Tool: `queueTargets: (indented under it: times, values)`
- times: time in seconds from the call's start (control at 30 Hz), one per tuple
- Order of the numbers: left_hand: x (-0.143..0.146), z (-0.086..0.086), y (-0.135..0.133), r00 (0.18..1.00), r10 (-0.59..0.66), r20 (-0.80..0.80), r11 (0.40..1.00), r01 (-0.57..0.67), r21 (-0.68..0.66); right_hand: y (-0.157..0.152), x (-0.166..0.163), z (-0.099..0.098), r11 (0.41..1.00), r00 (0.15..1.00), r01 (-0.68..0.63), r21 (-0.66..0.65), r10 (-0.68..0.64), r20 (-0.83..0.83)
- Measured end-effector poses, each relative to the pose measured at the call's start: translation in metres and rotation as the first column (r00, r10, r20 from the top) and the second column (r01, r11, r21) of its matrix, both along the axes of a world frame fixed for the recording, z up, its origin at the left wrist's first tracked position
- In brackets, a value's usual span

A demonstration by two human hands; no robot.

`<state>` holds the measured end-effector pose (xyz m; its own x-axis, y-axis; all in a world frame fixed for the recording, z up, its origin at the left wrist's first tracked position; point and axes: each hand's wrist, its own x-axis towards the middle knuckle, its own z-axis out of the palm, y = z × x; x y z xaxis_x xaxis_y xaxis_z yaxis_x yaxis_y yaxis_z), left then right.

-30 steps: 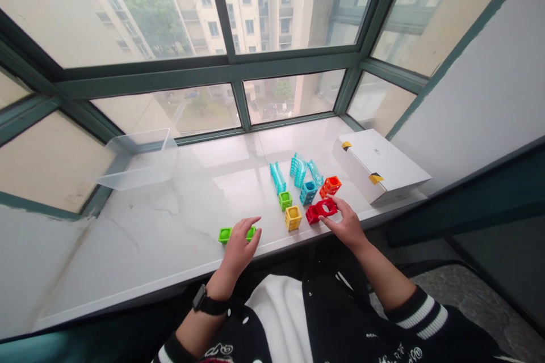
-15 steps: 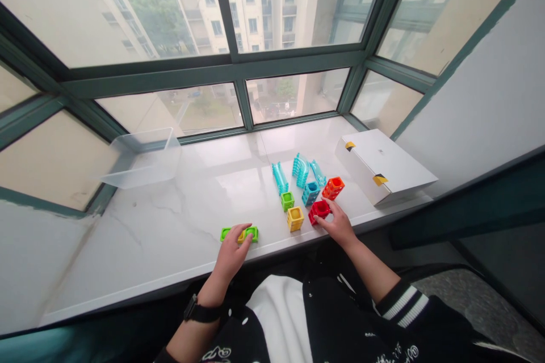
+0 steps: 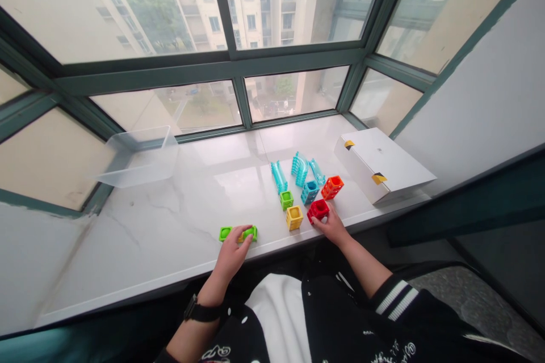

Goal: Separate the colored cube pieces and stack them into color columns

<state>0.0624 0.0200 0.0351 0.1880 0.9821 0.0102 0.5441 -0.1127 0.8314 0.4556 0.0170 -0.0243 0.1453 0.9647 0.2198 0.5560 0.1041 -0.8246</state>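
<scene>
Near the front edge of the sill, my left hand (image 3: 233, 249) is closed over the middle of a low row of toy blocks. A green block (image 3: 225, 233) shows at its left end and another green block (image 3: 251, 233) at its right, with a bit of yellow between them under my fingers. My right hand (image 3: 334, 228) grips a red hollow block (image 3: 318, 211), thumb at the near left and fingers at the right. Left of it stands a yellow block tower (image 3: 294, 218). Behind are a green block (image 3: 286, 200), a blue block tower (image 3: 309, 193) and an orange-red tower (image 3: 332, 187).
Behind the towers lie a straight turquoise track (image 3: 279, 177), a curved one (image 3: 300, 169) and a smaller piece (image 3: 317, 172). A white box (image 3: 387, 161) stands at the right. A clear plastic bin (image 3: 149, 161) sits at the left by the window frame (image 3: 238, 65).
My right hand has shifted slightly left and down around the red block, which has tilted a little. My left hand stays over the green and yellow row. The view has moved slightly.
</scene>
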Motion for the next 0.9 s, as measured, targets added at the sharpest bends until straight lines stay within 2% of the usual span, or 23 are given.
queueTargets:
  times: [0.37,0.7,0.9]
  values:
    - [-0.001,-0.005,-0.001,1.0,-0.004,-0.011,1.0,0.004,0.025,0.0,0.001,-0.004,0.998,0.999,-0.041,0.053,0.04,0.009]
    - [-0.004,-0.013,-0.001,1.0,0.017,-0.019,1.0,-0.017,0.017,0.005,-0.004,-0.008,0.996,0.998,0.061,0.061,-0.062,0.024]
    - [-0.006,-0.016,-0.001,0.999,0.03,-0.013,1.0,-0.03,-0.004,0.006,-0.003,-0.009,0.997,0.998,0.052,0.064,-0.053,0.023]
